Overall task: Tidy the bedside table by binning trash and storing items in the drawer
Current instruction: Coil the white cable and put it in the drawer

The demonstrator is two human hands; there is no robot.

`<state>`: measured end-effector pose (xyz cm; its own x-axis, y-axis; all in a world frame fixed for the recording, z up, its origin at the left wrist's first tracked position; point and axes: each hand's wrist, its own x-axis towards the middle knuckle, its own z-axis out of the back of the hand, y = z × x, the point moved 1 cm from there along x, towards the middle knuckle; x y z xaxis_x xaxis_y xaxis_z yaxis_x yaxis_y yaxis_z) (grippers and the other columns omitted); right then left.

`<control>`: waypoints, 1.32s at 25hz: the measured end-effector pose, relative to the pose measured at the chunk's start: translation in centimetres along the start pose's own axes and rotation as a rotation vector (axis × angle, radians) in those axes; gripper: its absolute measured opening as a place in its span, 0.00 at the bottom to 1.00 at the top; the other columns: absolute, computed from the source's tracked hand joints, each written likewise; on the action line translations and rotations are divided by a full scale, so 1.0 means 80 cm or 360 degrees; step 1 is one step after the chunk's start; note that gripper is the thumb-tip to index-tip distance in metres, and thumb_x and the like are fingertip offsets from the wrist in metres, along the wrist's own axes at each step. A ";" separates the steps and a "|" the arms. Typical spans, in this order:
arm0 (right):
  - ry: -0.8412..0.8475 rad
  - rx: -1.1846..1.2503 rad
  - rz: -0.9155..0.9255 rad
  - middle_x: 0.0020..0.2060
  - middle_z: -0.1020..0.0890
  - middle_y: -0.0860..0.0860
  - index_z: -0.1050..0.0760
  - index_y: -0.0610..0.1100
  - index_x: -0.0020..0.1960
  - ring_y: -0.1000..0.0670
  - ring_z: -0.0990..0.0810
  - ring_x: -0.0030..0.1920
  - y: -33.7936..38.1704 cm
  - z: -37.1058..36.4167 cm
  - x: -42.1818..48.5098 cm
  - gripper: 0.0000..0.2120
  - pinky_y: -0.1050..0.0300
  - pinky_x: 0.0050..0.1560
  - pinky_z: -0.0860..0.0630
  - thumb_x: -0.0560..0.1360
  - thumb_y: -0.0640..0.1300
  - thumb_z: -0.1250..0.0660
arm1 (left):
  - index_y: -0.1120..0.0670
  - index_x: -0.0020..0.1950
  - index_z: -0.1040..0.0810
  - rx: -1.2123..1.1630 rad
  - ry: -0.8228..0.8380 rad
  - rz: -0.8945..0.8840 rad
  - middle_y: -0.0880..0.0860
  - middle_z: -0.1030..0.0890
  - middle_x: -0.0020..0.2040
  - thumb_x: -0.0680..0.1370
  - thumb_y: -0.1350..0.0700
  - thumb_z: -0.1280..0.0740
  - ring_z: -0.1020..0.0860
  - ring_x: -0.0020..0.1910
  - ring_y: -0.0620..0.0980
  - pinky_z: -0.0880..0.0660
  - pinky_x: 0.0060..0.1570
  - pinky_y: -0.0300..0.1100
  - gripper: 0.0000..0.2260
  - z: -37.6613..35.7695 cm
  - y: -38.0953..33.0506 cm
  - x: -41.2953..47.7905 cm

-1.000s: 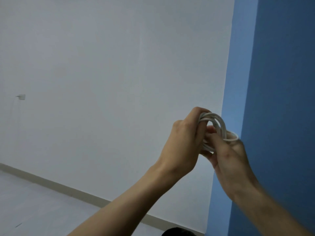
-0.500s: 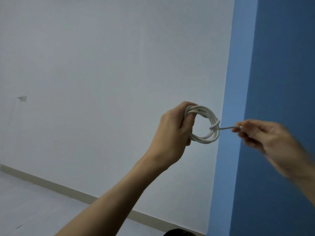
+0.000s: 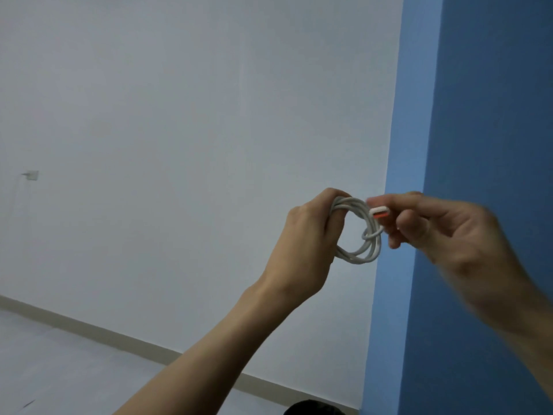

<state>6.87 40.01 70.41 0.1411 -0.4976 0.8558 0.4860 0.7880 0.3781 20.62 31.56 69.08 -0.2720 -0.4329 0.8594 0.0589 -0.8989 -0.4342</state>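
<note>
L hand: your left hand (image 3: 303,244) is raised in front of you, back of the hand to the cam. Its fingers are curled tight round the left side of the cable (image 3: 357,260).
R hand: your right hand (image 3: 449,232) pinches the plug (image 3: 379,211) betw thumb and forefinger, w/ the other fingers curled loosely below. The hand and wrist are motion-blurred.
Cable: white, smooth, round cord wound in several turns into a rough ring. One turn crosses the bundle on its right side as a small wrap. It's in mid-air betw your hands, in front of the line where the two walls meet.
Plug: short flat white body w/ an orange-red face, at the ring's upper right. Touching the ring or just clear of it, can't tell.
Backdrop: matt white wall (image 3: 179,115); matt blue wall (image 3: 493,115) w/ a lighter strip at its corner. A pale skirting (image 3: 119,333) runs along a pale floor (image 3: 59,369). There's a small wall socket (image 3: 31,174) far left. A dark rounded obj (image 3: 314,408) sits at the bottom edge, too cropped to ID.
Vs 0.5 s ago: your R hand was out to the right, well apart from the ring, w/ the cord end stretched straight. Now it's back in close. L grip unchanged.
Vs 1 s ago: both hands were bunched together on the ring.
</note>
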 end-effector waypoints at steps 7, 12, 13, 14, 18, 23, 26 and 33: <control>-0.0073 -0.0174 -0.0327 0.45 0.20 0.58 0.22 0.57 0.44 0.56 0.20 0.47 -0.022 -0.001 0.005 0.16 0.63 0.48 0.23 0.59 0.57 0.25 | 0.54 0.48 0.23 -0.0056 0.0131 -0.0043 0.44 0.28 0.28 0.80 0.60 0.44 0.31 0.26 0.42 0.32 0.27 0.34 0.10 -0.004 -0.003 -0.004; 0.0034 0.0120 -0.0593 0.39 0.14 0.45 0.22 0.48 0.50 0.47 0.15 0.38 -0.010 -0.008 0.003 0.17 0.63 0.39 0.20 0.61 0.46 0.29 | 0.53 0.49 0.24 0.0010 0.0194 -0.0066 0.47 0.27 0.29 0.80 0.58 0.44 0.31 0.27 0.45 0.29 0.30 0.47 0.09 -0.002 0.003 -0.008; 0.0029 0.0065 -0.0579 0.38 0.14 0.45 0.20 0.48 0.49 0.47 0.15 0.38 -0.006 -0.009 0.003 0.16 0.63 0.39 0.19 0.61 0.45 0.28 | 0.53 0.50 0.24 0.0050 0.0199 -0.0073 0.48 0.28 0.29 0.80 0.58 0.43 0.31 0.26 0.46 0.29 0.30 0.47 0.09 -0.001 0.004 -0.009; 0.0023 -0.0031 -0.0562 0.37 0.14 0.45 0.19 0.49 0.48 0.48 0.15 0.38 -0.005 -0.009 0.003 0.14 0.63 0.40 0.19 0.62 0.43 0.26 | 0.53 0.50 0.24 0.0116 0.0211 -0.0082 0.48 0.29 0.28 0.80 0.58 0.43 0.32 0.26 0.46 0.31 0.30 0.46 0.09 0.000 0.005 -0.010; -0.0155 -0.0537 -0.0479 0.32 0.14 0.52 0.16 0.51 0.41 0.54 0.16 0.34 -0.012 -0.012 0.002 0.07 0.68 0.37 0.21 0.64 0.42 0.24 | 0.52 0.51 0.26 0.0117 0.0278 -0.0024 0.48 0.29 0.26 0.79 0.56 0.41 0.33 0.23 0.45 0.35 0.27 0.40 0.05 0.002 0.004 -0.015; -0.0449 -0.0388 -0.0472 0.31 0.14 0.53 0.16 0.48 0.43 0.51 0.16 0.30 -0.015 -0.008 0.000 0.09 0.67 0.32 0.21 0.63 0.42 0.24 | 0.60 0.57 0.28 -0.0975 0.0623 0.0400 0.64 0.19 0.37 0.82 0.62 0.47 0.25 0.23 0.52 0.26 0.26 0.42 0.09 0.035 0.012 -0.010; -0.0492 -0.0371 -0.0447 0.31 0.14 0.55 0.16 0.49 0.43 0.50 0.16 0.28 -0.010 -0.011 -0.001 0.07 0.68 0.29 0.23 0.65 0.42 0.25 | 0.61 0.59 0.29 -0.1247 0.0823 0.0498 0.63 0.17 0.41 0.79 0.65 0.42 0.21 0.26 0.53 0.22 0.29 0.43 0.10 0.041 0.018 -0.012; -0.0514 -0.0593 -0.0307 0.25 0.17 0.59 0.16 0.53 0.39 0.58 0.22 0.21 -0.005 -0.027 -0.002 0.05 0.71 0.23 0.30 0.67 0.43 0.26 | 0.61 0.50 0.27 -0.1451 0.0873 0.0546 0.52 0.21 0.24 0.64 0.51 0.30 0.25 0.19 0.45 0.28 0.20 0.34 0.21 0.004 0.021 -0.026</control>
<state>8.50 38.97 69.35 -0.2252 -0.4375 0.8705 0.7590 0.4815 0.4384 21.61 30.90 66.62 -0.7768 -0.3578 0.5183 -0.4529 -0.2546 -0.8545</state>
